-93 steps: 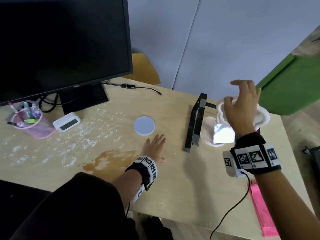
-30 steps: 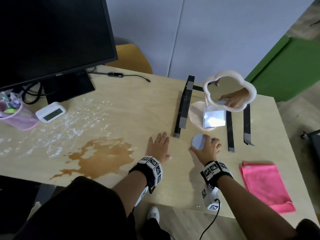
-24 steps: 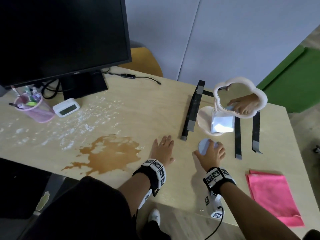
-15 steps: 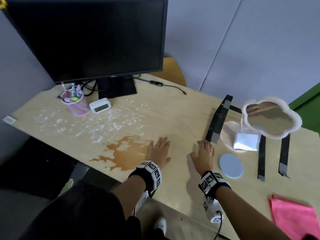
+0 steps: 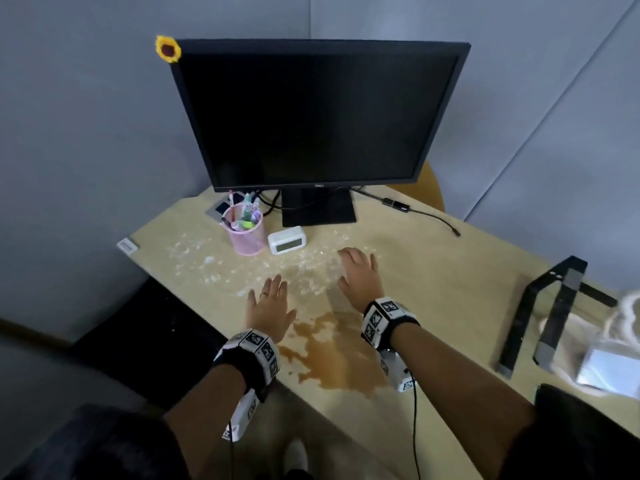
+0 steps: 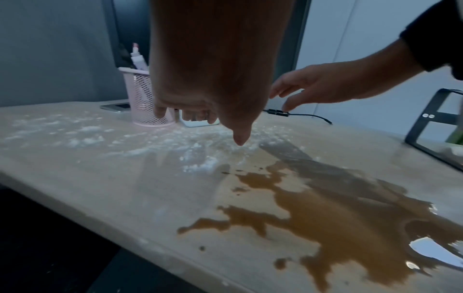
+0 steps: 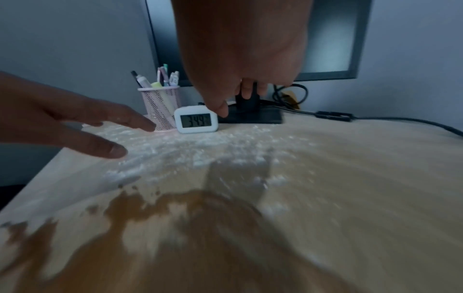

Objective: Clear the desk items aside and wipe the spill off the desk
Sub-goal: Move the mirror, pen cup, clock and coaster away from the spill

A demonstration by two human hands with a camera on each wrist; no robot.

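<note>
The spill point(image 5: 332, 355) is a brown puddle on the light wooden table point(image 5: 450, 289), near the front edge, and we see it lying between the two wrists. Behind it, a white powder point(image 5: 207, 261) is scattered over the surface up to the pink mesh pen holder point(image 5: 245, 233) and the small white clock point(image 5: 286, 240), which stand side by side just in front of the foot of the black monitor point(image 5: 318, 112). Our left hand point(image 5: 268, 311) hovers over the table at the left border of the spill, with the fingers point(image 6: 160, 113) straight and relaxed, grasping nothing. Our right hand point(image 5: 360, 277) is held above the powder further back, nearer to the clock, also with released fingers point(image 7: 221, 111) and nothing in them; in the right wrist view it does not touch the clock. A yellow flower point(image 5: 168, 49) sits on the upper left corner of the monitor. A thin black cable point(image 5: 429, 216) runs over the table to the right of the monitor foot. At the right end of the table stands a black metal frame point(image 5: 540, 306), and beside it a blurred white object that we cannot identify. Grey partition walls point(image 5: 86, 116) close the table on the left and behind, and a yellow chair back point(image 5: 431, 188) shows behind the monitor.
</note>
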